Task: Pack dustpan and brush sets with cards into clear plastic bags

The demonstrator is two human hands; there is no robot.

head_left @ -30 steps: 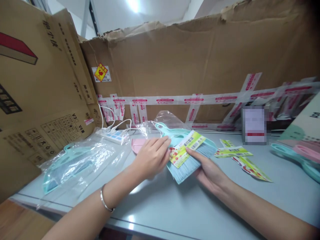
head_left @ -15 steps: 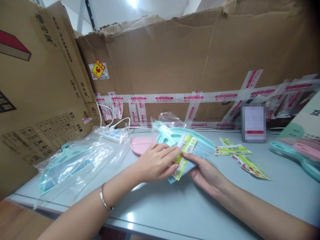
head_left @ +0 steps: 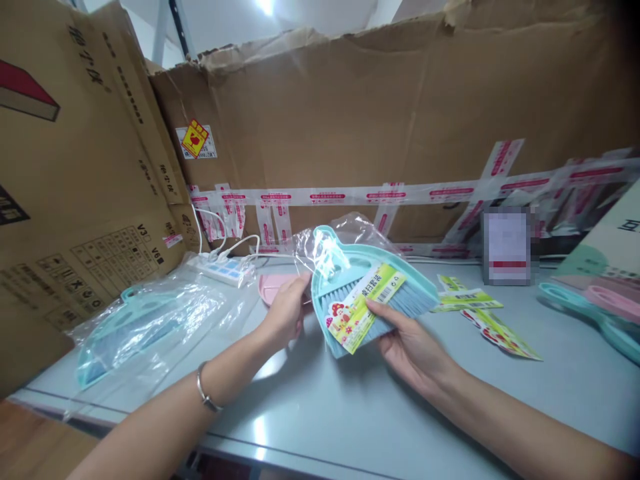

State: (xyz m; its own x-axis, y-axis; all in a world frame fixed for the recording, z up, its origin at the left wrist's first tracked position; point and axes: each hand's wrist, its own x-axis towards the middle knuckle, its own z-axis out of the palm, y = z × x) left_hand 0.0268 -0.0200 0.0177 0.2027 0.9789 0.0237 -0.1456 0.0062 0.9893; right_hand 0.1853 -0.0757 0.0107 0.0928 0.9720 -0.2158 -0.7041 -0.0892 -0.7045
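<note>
A turquoise dustpan [head_left: 360, 257] with a blue-bristled brush [head_left: 415, 293] nested in it is tilted up above the table. Its handle end sits in a clear plastic bag [head_left: 367, 228]. Across the bristles lies a green-and-white label card [head_left: 367, 307] with printed mushrooms. My right hand [head_left: 413, 340] grips the set at its lower right, thumb on the card and fingers underneath. At the left edge of the dustpan, my left hand [head_left: 286, 310] is closed on the bag's plastic, its fingertips partly hidden. Behind that hand lies a pink dustpan [head_left: 270, 287].
A bagged turquoise dustpan set [head_left: 133, 333] lies at the left, near a white power strip [head_left: 225, 268]. Several label cards [head_left: 500, 333] lie to the right, beside turquoise and pink handled pieces [head_left: 590, 307]. A large cardboard box [head_left: 320, 127] stands along the back.
My left hand has moved left off the label card to the bag by the dustpan's edge. The card's mushroom print now shows, and the set is tilted more towards me.
</note>
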